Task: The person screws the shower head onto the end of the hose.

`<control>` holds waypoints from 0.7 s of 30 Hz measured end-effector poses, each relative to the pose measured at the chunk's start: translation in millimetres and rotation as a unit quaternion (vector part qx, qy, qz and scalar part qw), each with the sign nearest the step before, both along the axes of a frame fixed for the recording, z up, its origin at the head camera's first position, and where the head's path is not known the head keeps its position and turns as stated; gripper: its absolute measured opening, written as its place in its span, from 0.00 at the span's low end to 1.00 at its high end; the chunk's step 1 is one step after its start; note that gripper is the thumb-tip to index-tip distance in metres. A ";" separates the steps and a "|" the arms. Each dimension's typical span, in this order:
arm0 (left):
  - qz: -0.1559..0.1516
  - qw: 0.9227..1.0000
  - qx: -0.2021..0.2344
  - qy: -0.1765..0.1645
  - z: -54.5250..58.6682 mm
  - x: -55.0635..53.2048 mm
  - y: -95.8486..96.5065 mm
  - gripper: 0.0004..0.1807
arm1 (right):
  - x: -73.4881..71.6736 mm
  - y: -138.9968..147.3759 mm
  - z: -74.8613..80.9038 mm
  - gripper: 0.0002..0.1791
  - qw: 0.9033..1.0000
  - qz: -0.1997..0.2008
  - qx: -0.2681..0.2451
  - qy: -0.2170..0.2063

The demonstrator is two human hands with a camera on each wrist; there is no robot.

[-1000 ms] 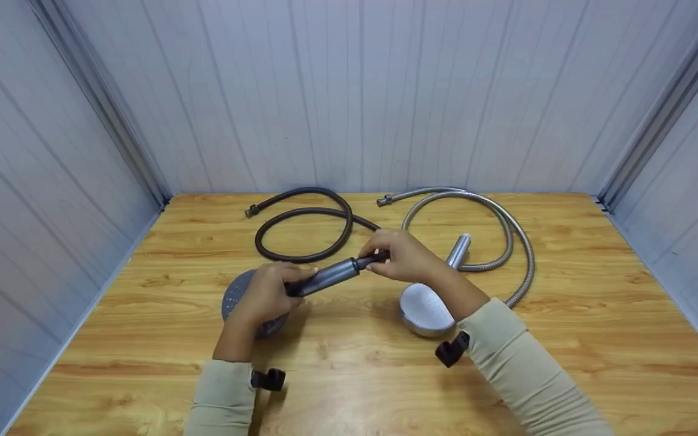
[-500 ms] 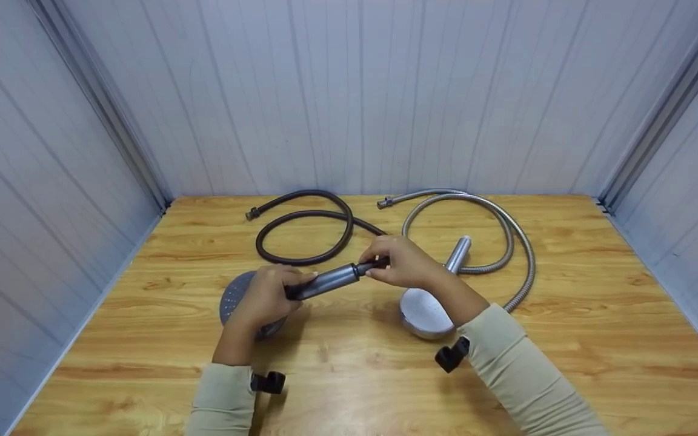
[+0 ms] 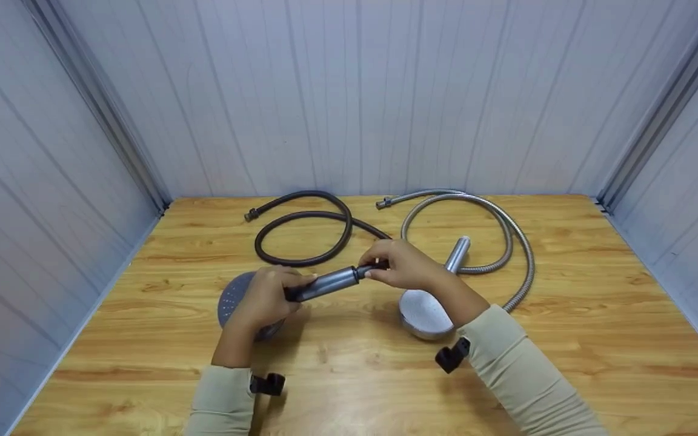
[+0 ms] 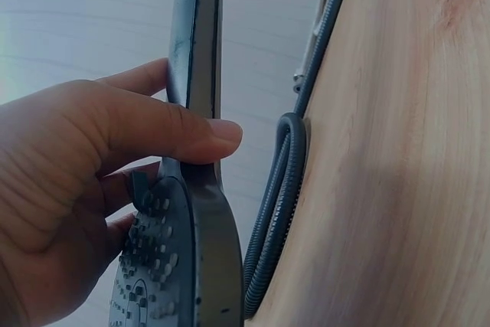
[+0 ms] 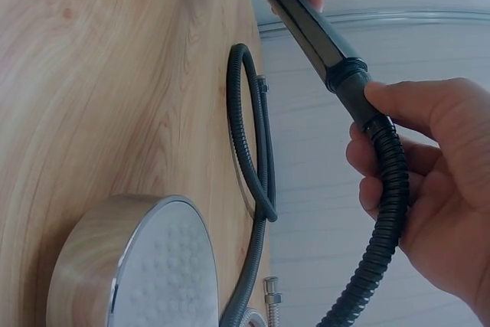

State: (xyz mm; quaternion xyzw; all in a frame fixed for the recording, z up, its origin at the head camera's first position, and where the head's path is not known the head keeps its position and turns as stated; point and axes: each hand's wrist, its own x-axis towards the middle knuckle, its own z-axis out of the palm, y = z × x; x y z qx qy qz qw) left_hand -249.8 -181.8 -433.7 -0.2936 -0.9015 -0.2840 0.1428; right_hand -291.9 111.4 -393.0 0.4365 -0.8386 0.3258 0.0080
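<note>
Fingers (image 5: 402, 103) of our right hand (image 3: 402, 264) pinch the collar (image 5: 354, 97), our left hand (image 3: 268, 295) grips the handle (image 3: 331, 283); if we turn them askew, they could cross-thread.

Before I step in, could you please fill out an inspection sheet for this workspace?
Surface: light brown wood-grain tabletop.
Job's things: dark grey round-faced shower head, its handle meeting a ribbed black hose; tightness cannot be told.
Clutter: round chrome shower head, coiled silver metal hose.
Grippers: left hand grips the dark shower head; right hand pinches the black hose's end.
Cables: nothing seen.
Surroundings: pale panelled walls on three sides.
</note>
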 end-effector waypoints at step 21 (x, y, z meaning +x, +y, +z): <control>0.005 1.000 0.007 -0.022 4.1 2.1 -0.2 0.31 | 0.8 -0.7 0.5 0.09 0.999 0.005 -0.039 -0.019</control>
